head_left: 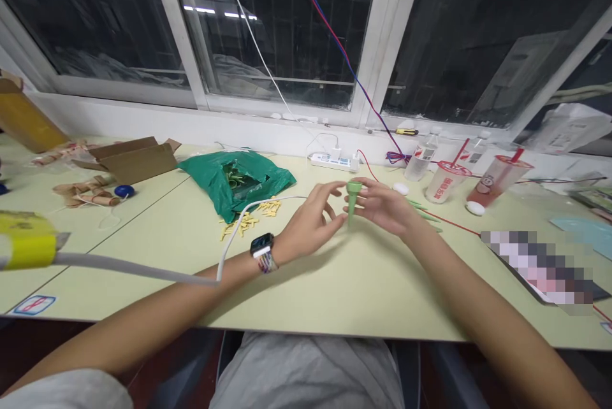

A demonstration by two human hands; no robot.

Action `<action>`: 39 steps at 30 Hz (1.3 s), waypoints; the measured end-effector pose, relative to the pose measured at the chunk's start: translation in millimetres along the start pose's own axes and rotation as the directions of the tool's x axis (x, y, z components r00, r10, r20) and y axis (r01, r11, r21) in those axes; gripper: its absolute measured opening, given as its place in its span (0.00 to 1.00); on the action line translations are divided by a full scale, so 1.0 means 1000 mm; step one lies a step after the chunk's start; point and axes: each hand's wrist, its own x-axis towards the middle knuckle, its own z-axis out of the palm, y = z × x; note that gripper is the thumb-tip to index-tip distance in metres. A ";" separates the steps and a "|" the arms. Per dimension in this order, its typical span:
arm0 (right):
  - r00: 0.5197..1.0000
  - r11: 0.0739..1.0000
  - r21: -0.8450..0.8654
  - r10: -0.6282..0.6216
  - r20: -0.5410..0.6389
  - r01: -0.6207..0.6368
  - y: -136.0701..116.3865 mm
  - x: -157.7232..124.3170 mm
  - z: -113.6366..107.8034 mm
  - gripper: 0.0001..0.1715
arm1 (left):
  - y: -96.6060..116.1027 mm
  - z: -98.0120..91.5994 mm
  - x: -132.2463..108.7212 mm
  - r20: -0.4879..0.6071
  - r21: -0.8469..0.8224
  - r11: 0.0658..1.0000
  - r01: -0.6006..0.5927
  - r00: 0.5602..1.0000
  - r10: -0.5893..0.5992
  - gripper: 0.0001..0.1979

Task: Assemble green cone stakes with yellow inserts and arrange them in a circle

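Note:
A small green cone-shaped piece (352, 202) with a flared top stands upright between my two hands above the pale table (335, 288). My right hand (385, 208) holds it with thumb and fingers curled round its right side. My left hand (313, 221), with a watch on the wrist, is just left of the cone, fingers spread and curved, fingertips close to or touching its lower part. More green pieces (423, 211) lie on the table behind my right hand.
A green plastic bag (236, 179) lies behind my left hand with several small yellow pieces (248, 221) spilled beside it. A cardboard box (134, 157) sits far left. Two drink cups (478, 183), a bottle and a power strip (335, 160) stand by the window. A white cable (143, 265) crosses my left arm.

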 end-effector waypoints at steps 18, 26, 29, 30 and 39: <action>0.985 0.956 -0.286 -0.105 -0.138 0.062 0.101 0.016 0.014 0.04 | -0.036 -0.003 -0.001 -0.292 -0.116 0.993 0.037 0.954 -0.069 0.16; 0.886 0.113 -0.928 -0.358 0.295 0.354 0.132 0.046 0.081 0.16 | -0.027 -0.033 0.013 -0.341 -0.485 0.874 0.040 0.912 -0.231 0.21; 0.860 -0.115 -0.908 -0.293 0.418 0.402 0.136 0.063 0.099 0.16 | -0.030 -0.042 0.017 -0.403 -0.470 0.883 0.010 0.887 -0.225 0.23; 0.857 -0.148 -0.900 -0.275 0.436 0.411 0.138 0.068 0.104 0.16 | -0.032 -0.044 0.018 -0.423 -0.455 0.891 0.006 0.879 -0.222 0.23; 0.889 -0.137 -0.929 -0.271 0.370 0.345 0.147 0.098 0.128 0.18 | -0.049 -0.062 0.023 -0.463 -0.479 0.877 -0.033 0.858 -0.221 0.18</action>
